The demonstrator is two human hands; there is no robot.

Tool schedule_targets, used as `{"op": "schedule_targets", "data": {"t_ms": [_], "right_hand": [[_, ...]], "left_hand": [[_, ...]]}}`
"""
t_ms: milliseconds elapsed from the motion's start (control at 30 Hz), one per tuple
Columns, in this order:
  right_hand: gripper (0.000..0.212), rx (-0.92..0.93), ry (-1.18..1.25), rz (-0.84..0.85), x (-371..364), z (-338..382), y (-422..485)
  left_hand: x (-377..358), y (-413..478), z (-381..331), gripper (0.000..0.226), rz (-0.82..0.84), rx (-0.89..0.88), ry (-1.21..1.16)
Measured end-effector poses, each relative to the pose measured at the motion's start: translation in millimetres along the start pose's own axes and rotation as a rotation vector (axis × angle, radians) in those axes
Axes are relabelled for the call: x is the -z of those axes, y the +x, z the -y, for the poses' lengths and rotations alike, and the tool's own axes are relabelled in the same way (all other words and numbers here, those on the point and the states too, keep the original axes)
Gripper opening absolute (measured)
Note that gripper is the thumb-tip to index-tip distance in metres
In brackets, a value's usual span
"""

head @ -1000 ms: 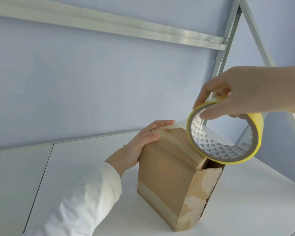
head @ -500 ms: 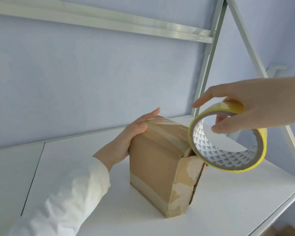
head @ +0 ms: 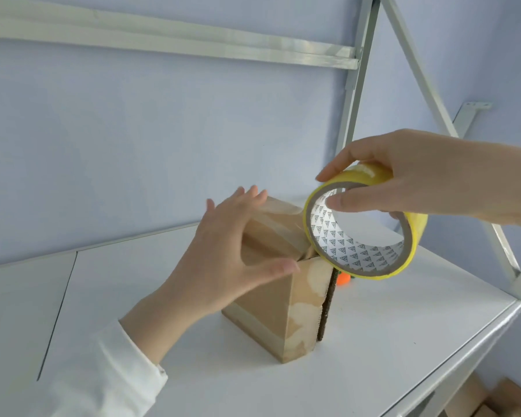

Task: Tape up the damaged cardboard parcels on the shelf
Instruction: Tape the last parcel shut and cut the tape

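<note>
A small brown cardboard parcel (head: 271,311) stands upright on the white shelf (head: 373,341), with torn patches on its near right side and tape stretched across its top. My left hand (head: 226,260) lies flat against the parcel's left face and top, fingers straight, thumb reaching along the front edge. My right hand (head: 418,182) grips a yellow tape roll (head: 364,236) by its upper rim, thumb inside the core. The roll hangs at the parcel's top right corner, and a strip runs from it onto the top.
A small orange object (head: 343,278) peeks out behind the parcel, under the roll. Grey metal shelf posts (head: 355,94) and a diagonal brace rise at the right. The shelf's front edge runs at the lower right, with cardboard boxes (head: 500,401) below it.
My left hand has moved from the parcel's far top edge to its near left face and top, fingers spread. The roll has dropped closer to the parcel's top right corner.
</note>
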State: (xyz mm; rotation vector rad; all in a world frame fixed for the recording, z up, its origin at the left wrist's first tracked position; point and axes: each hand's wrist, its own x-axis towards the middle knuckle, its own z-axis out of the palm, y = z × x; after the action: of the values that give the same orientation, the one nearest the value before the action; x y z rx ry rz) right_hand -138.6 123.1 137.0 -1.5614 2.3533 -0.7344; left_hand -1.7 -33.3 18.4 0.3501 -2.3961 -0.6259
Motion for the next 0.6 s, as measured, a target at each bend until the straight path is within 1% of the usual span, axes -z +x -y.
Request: {"op": "schedule_targets", "data": {"t_ms": [33,67,133,200,267,367,433,533,567,600], "right_hand": [[0.065,0.017,-0.006,-0.035,1.1,-3.8,5.2],[0.069,0.028,-0.009,-0.041,1.9,-8.5,6.9],[0.063,0.036,0.035,-0.050,-0.4,-14.7,8.6],[0.064,0.053,0.076,-0.055,-1.0,-15.1,8.1],[0.076,0.038,0.084,-0.072,1.1,-17.4,11.3],[0.081,0.020,0.054,-0.018,3.2,-24.9,15.1],[0.074,0.035,0.071,-0.023,4.0,-24.5,14.2],[0.048,0.005,0.146,-0.013,6.6,-23.6,5.0],[0.046,0.009,0.161,-0.009,7.4,-23.3,2.4],[0.049,0.011,0.162,0.002,7.8,-19.9,-0.7]], "left_hand": [[-4.5,-2.8,-7.3,0.108,-0.029,-0.031,0.084],[-10.0,-4.4,-13.4,0.119,-0.062,-0.053,0.147],[-19.2,-4.3,-23.2,0.123,-0.093,-0.072,0.187],[-25.1,-1.2,-26.7,0.109,-0.117,-0.068,0.162],[-26.1,2.7,-23.6,0.093,-0.150,-0.051,0.135],[-23.7,8.3,-19.4,0.082,-0.129,-0.073,0.109],[-21.9,11.1,-18.0,0.075,-0.080,-0.055,0.071],[-20.1,14.0,-13.4,0.070,-0.060,-0.064,0.072],[-19.7,14.0,-13.1,0.068,-0.051,-0.067,0.074],[-18.9,13.8,-13.3,0.067,-0.041,-0.068,0.078]]}}
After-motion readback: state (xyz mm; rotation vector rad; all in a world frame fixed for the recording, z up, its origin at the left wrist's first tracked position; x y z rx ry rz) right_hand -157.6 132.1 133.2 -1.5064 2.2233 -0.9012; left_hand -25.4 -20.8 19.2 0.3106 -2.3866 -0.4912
